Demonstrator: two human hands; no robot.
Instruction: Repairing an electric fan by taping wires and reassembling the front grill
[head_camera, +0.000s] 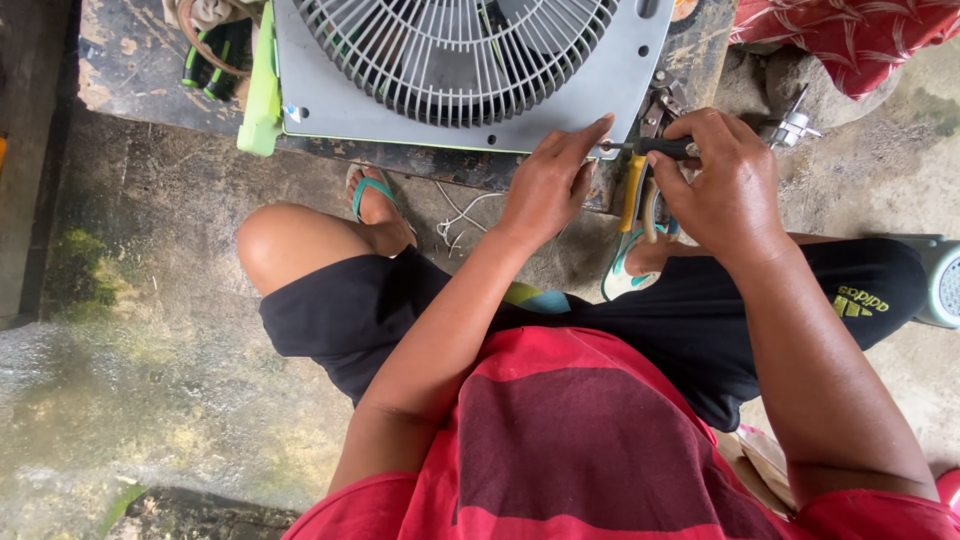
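While right hand (722, 185) grips screwdriver (650, 148), left hand (552, 185) steadies grey fan (462, 70)

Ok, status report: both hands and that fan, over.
Left hand fingertips on grey fan housing edge. Right hand shut on screwdriver, tip at housing. Pliers lie underneath.
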